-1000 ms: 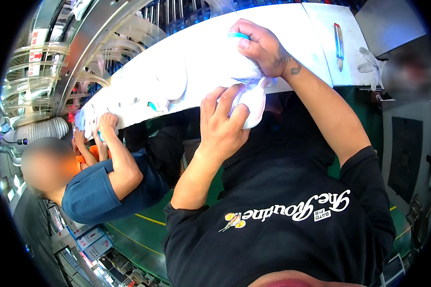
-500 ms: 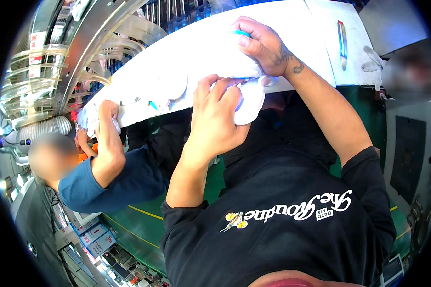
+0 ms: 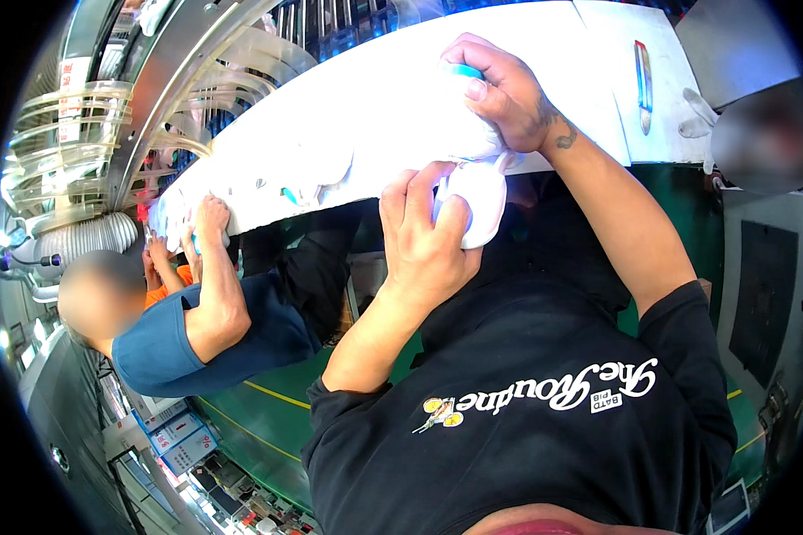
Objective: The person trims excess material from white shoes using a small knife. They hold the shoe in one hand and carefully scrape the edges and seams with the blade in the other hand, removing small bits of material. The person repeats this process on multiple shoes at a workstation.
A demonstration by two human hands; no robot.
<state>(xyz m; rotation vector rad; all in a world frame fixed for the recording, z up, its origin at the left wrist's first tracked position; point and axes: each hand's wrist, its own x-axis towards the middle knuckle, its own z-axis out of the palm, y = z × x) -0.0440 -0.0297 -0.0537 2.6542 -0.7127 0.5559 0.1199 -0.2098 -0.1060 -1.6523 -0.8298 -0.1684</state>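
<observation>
My left hand (image 3: 424, 232) is closed around a smooth white rounded part (image 3: 485, 203), held over the near edge of the white worktable (image 3: 401, 107). My right hand (image 3: 513, 102) is just beyond it, its fingers curled around a teal object (image 3: 464, 70). Only the teal end shows between thumb and forefinger, so its kind is unclear. Glare washes out the white material below my right hand, close to the white part; I cannot tell whether they touch.
On the table's right lie a slim blue-and-red tool (image 3: 642, 86) and a white glove (image 3: 698, 114). A co-worker in a blue shirt (image 3: 219, 330) works at the left, one hand (image 3: 211, 217) on the table. Clear hoses (image 3: 71, 111) hang at the far left.
Both my hands have moved slightly right and nearer, with the white part and the teal object still held. More of the white part's face shows.
</observation>
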